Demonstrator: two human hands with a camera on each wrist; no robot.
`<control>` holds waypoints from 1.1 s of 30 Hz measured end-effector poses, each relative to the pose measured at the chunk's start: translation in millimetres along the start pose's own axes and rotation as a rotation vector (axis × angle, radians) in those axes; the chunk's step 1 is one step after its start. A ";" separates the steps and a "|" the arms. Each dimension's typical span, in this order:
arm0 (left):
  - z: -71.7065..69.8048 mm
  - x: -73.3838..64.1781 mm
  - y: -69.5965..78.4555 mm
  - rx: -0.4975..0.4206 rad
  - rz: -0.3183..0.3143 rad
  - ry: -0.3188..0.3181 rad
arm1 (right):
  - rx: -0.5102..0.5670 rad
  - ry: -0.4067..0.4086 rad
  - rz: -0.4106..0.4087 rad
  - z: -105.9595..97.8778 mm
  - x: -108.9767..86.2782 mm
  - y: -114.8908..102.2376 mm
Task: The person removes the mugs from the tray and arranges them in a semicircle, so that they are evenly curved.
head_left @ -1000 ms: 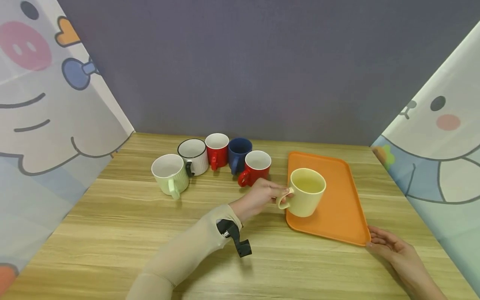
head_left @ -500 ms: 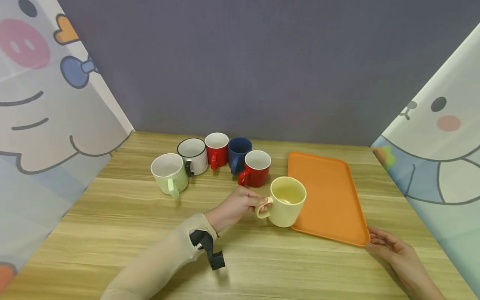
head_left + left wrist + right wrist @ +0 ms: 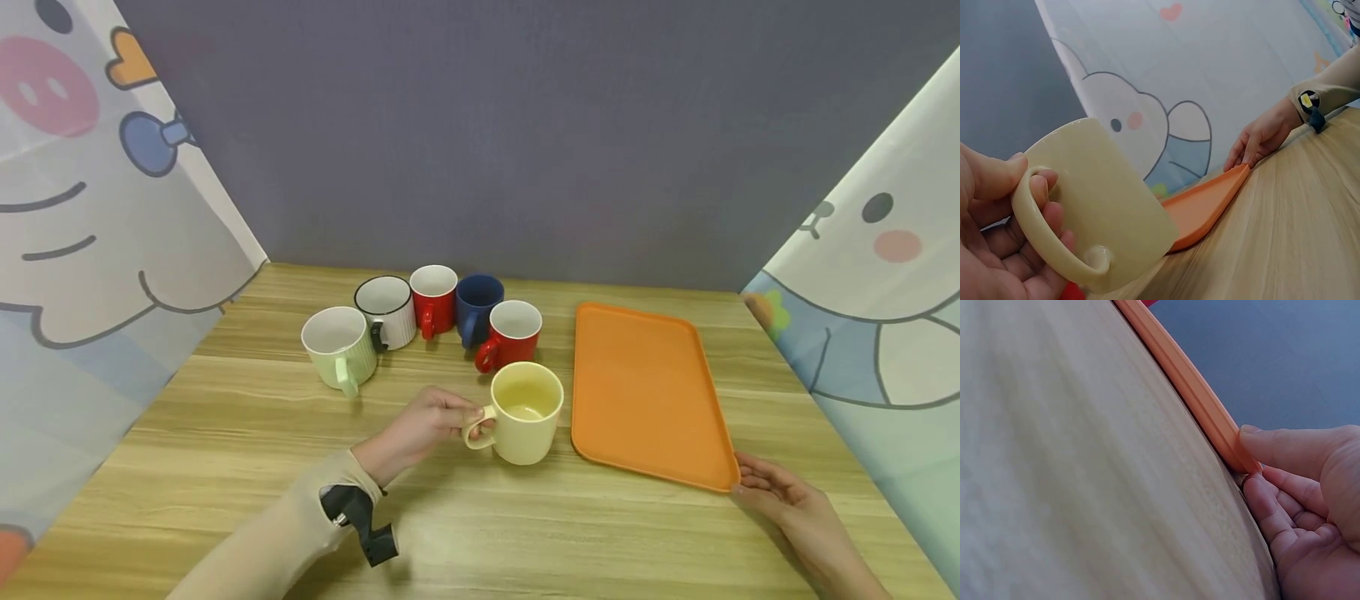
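Observation:
My left hand (image 3: pixel 423 429) grips a pale yellow mug (image 3: pixel 527 421) by its handle, thumb on top and fingers curled through the loop, as the left wrist view shows from close up (image 3: pixel 1104 200). The mug is held upright left of an orange tray (image 3: pixel 645 392), which lies on the table. At the tray's near right corner, my right hand (image 3: pixel 795 508) pinches the rim. In the right wrist view its thumb presses the orange edge (image 3: pixel 1191 387) and the other fingers sit at the corner below.
Behind the left hand stand several mugs: light green (image 3: pixel 341 350), white with black rim (image 3: pixel 386 312), red (image 3: pixel 435 304), blue (image 3: pixel 480 310) and another red one (image 3: pixel 513 337), close to the yellow mug. A grey wall (image 3: pixel 510 142) closes the table's (image 3: pixel 487 533) back edge; printed curtains flank it.
My left hand has carried the yellow mug leftward, from over the tray to over the wooden table beside it. The right hand and tray have stayed in place.

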State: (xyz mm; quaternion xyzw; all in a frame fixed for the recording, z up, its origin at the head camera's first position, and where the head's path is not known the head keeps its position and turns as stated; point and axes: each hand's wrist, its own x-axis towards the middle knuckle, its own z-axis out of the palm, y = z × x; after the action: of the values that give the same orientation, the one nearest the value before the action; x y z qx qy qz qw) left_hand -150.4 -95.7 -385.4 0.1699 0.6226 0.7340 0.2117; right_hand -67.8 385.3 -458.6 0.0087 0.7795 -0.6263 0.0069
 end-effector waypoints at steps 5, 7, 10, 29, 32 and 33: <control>-14.6 -17.9 0.7 0.027 0.031 0.013 | 0.006 0.001 0.003 -0.4 1.0 0.4; -21.9 -25.1 0.3 0.022 0.035 0.019 | 0.003 0.001 0.003 -0.2 1.5 0.4; -33.6 -36.4 -0.4 0.005 0.059 0.019 | 0.016 -0.003 -0.013 -0.1 1.8 0.9; -83.8 -76.2 -4.2 -0.073 0.212 0.136 | -0.012 -0.004 0.028 -0.4 2.5 0.1; -87.3 -78.4 -4.1 -0.081 0.221 0.187 | -0.026 -0.008 0.035 -1.2 1.7 0.3; -88.2 -78.7 -4.2 -0.085 0.221 0.207 | -0.027 -0.007 0.036 -1.4 1.6 0.4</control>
State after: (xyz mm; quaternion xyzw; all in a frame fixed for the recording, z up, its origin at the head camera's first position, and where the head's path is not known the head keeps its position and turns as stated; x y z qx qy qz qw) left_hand -128.2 -210.6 -403.2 0.1517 0.5870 0.7920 0.0716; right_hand -69.4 386.7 -458.8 0.0203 0.7876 -0.6155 0.0213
